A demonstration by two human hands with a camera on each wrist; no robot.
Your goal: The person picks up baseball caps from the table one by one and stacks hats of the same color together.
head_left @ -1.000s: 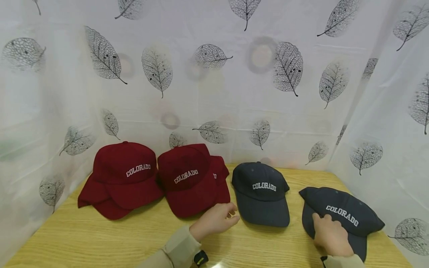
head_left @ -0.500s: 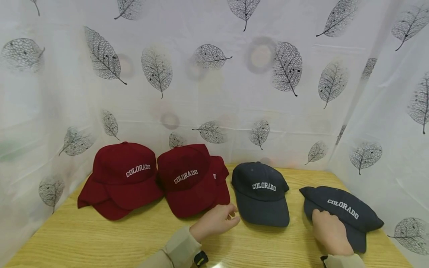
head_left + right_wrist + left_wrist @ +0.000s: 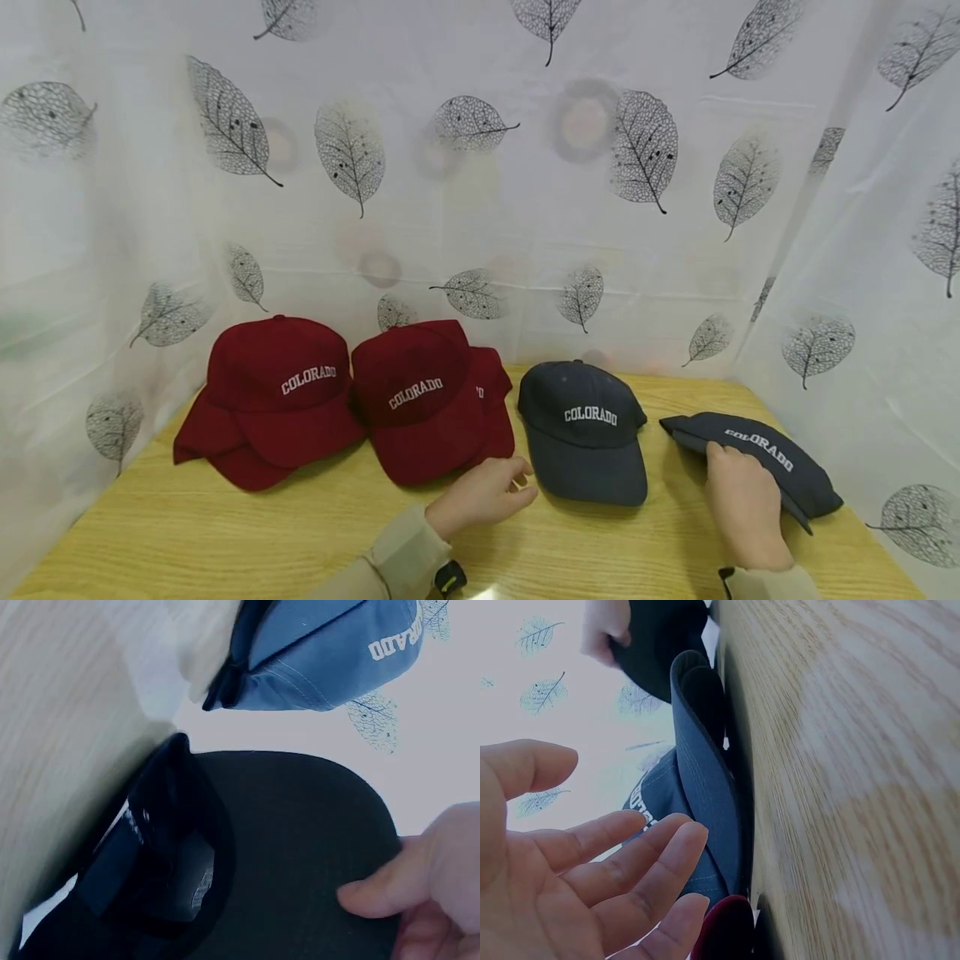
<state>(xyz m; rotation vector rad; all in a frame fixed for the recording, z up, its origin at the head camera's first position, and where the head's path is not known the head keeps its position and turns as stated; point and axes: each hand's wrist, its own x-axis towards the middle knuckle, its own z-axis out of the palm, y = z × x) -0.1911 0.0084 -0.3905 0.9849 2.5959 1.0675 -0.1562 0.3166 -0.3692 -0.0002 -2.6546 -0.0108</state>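
Note:
At the right, my right hand (image 3: 744, 504) pinches the brim of a navy baseball cap (image 3: 813, 487) lettered COLORADO. In the right wrist view, the thumb (image 3: 375, 894) lies on the underside of the brim (image 3: 292, 825), and the hollow inside of the crown shows. The front of this cap is tilted up, with a shadow on the table beneath. My left hand (image 3: 486, 497) is over the table with fingers loosely bent and nothing in them. It is close to a second navy cap (image 3: 581, 462) and to the brim of a red cap (image 3: 420, 433).
Another red cap (image 3: 277, 367) sits at the left, overlapping a further red cap below it. One more red cap (image 3: 497, 408) shows partly behind the middle red one. A leaf-printed white curtain (image 3: 480, 225) encloses the back and sides of the wooden table (image 3: 285, 542).
The right hand has raised the brim of the right navy cap, tilting it up and back so the brim's top has nearly gone from the head view. The left hand stays almost still.

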